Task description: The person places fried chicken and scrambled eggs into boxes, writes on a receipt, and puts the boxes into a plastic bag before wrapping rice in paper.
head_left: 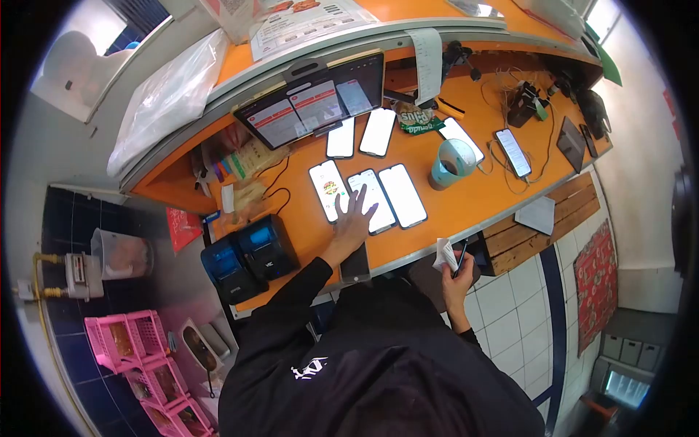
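Observation:
My left hand (352, 224) rests with fingers spread over a lit smartphone (381, 210), its fingertips at the screen. To its left lies a second phone (323, 182) with a round picture on its screen, and to its right a phone (403, 195) with a bright white screen. Past the table's front edge, my right hand (457, 282) grips a dark pen (462, 255) together with a small white paper slip (445, 255). Under my left wrist a dark flat object (356, 265) lies at the edge, partly covered.
Behind the phones stands a monitor (317, 102). Further phones, a light-blue cup (450, 166) and a green snack packet (419, 119) lie to its right. Two black printers (266, 247) sit at left, with cables nearby. A wooden bench (542, 226) is at right, pink baskets (135, 335) lower left.

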`<move>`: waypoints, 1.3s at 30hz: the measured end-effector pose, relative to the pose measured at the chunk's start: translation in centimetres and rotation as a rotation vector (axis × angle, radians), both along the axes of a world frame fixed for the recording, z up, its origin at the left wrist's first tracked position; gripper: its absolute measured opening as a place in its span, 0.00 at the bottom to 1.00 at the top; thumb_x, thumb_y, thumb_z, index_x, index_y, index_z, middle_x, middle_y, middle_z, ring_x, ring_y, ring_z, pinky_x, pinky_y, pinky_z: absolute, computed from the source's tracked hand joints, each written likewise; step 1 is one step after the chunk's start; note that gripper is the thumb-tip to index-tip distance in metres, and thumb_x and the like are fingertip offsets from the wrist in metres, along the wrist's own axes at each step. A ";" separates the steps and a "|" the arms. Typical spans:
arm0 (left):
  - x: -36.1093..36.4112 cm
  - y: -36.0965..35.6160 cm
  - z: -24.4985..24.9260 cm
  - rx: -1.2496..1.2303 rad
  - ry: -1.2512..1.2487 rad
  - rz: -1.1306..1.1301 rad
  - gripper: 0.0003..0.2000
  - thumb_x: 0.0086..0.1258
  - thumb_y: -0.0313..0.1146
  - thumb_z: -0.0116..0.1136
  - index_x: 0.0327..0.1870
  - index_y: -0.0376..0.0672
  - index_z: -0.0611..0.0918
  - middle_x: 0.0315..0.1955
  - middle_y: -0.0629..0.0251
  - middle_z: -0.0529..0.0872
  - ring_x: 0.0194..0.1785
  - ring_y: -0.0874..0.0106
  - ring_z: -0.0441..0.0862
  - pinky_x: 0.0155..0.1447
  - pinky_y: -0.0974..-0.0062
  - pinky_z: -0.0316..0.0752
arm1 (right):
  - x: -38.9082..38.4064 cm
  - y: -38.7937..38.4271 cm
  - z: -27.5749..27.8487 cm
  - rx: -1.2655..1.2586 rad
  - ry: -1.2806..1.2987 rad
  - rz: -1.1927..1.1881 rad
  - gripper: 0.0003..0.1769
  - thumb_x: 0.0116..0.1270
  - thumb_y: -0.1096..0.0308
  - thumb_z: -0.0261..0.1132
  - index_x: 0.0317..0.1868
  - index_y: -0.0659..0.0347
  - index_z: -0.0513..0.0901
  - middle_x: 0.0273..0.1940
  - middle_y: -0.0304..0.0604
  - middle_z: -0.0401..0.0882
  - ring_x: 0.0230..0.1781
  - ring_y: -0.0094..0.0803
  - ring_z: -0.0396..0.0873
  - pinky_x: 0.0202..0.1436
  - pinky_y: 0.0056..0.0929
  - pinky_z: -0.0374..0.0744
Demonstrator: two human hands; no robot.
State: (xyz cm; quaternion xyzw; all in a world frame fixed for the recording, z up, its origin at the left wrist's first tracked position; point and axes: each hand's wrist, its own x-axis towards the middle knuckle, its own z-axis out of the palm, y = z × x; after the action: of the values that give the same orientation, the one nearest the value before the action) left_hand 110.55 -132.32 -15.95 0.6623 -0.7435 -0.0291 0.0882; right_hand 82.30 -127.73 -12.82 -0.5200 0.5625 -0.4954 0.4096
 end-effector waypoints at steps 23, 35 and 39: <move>7.2 -5.9 10.0 -0.724 -0.106 0.466 0.34 0.57 0.30 0.55 0.67 0.39 0.57 0.73 0.50 0.49 0.72 0.48 0.49 0.65 0.33 0.34 | -5.2 -0.6 -1.8 0.082 0.003 0.100 0.21 0.58 0.81 0.63 0.52 0.66 0.70 0.46 0.45 0.75 0.48 0.31 0.76 0.54 0.28 0.74; -5.8 6.6 7.8 0.521 0.919 0.217 0.15 0.75 0.38 0.45 0.44 0.37 0.80 0.33 0.61 0.84 0.37 0.72 0.82 0.42 0.71 0.75 | -1.5 0.3 2.9 0.055 -0.367 0.429 0.38 0.57 0.90 0.52 0.67 0.64 0.48 0.74 0.54 0.47 0.66 0.43 0.65 0.64 0.41 0.74; -12.2 14.0 1.5 0.716 1.644 0.119 0.25 0.79 0.49 0.34 0.63 0.37 0.70 0.54 0.59 0.78 0.59 0.68 0.76 0.62 0.67 0.71 | -0.3 1.3 3.9 0.039 -0.316 0.656 0.44 0.56 0.88 0.55 0.69 0.60 0.41 0.75 0.58 0.39 0.71 0.43 0.56 0.68 0.38 0.67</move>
State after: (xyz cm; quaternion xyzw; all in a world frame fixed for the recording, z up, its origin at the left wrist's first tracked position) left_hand 98.30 -118.31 -14.46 0.4577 -0.3564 -0.7193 0.3823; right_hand 82.02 -126.43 -8.92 -0.5821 0.3048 -0.4008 0.6384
